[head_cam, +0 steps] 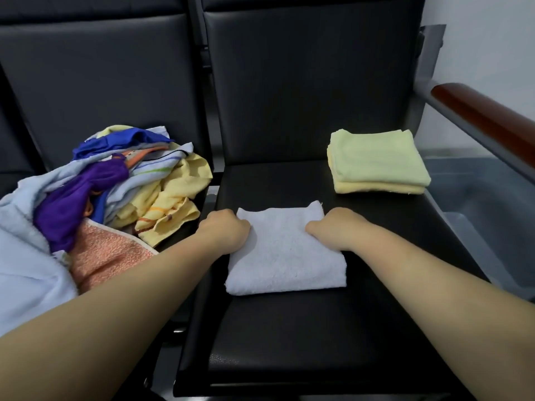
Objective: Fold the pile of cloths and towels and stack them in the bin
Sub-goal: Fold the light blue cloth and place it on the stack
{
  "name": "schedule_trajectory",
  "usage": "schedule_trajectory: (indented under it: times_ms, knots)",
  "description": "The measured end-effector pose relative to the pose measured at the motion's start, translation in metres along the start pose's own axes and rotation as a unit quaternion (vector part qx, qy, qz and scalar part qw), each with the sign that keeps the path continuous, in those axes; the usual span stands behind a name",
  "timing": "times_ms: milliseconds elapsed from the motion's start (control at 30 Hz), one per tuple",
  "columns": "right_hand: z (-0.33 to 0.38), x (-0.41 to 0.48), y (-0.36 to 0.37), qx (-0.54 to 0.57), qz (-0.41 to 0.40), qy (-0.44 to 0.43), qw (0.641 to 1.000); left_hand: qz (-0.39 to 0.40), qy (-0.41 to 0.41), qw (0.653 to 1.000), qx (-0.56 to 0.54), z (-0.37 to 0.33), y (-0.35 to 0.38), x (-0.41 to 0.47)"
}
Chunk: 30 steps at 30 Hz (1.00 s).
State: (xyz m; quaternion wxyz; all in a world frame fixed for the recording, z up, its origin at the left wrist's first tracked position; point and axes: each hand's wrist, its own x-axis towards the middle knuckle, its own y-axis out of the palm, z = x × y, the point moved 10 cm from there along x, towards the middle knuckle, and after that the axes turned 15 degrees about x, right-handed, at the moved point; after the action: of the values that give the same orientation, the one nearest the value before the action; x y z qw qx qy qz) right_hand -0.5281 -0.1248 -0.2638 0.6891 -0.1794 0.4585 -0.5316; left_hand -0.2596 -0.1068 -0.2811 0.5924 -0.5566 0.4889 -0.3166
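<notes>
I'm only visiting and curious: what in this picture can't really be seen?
All in the head view:
1. The fingers of the left hand and right hand curl behind the knuckles, so their hold on the white towel is unclear.
2. The bin: cut by the right edge, partly behind the armrest.
3. The pile: lower cloths buried, left edge crops it.

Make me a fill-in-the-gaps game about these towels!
1. The left hand and the right hand both hold a folded ____ towel on the black seat.
2. The folded stack at the back of that seat is ____.
3. The messy pile lies to the person's ____.
4. The grey bin stands to the person's ____.
Missing words: white, yellow, left, right.
</notes>
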Motion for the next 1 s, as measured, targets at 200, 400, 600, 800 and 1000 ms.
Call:
schedule_trajectory:
  times_ms: [200,400,600,800,1000]
  knots:
    - [0.005,-0.008,-0.002,0.144,-0.014,-0.031,0.989,-0.07,0.007,0.974,-0.214,-0.008,-0.025,-0.02]
    - [0.015,-0.009,-0.064,0.349,-0.102,-0.138,0.921,-0.183,0.048,0.929,-0.318,-0.046,-0.098,-0.043]
    - [0.001,0.003,-0.172,0.343,-0.213,-0.178,0.898,-0.176,0.107,0.918,-0.337,-0.141,-0.157,-0.007]
    - [-0.033,0.051,-0.245,0.31,-0.326,-0.146,0.881,-0.136,0.115,0.925,-0.335,-0.233,-0.148,0.064]
    - [-0.071,0.129,-0.235,0.242,-0.317,-0.05,0.915,-0.114,0.066,0.956,-0.261,-0.276,-0.091,0.13]
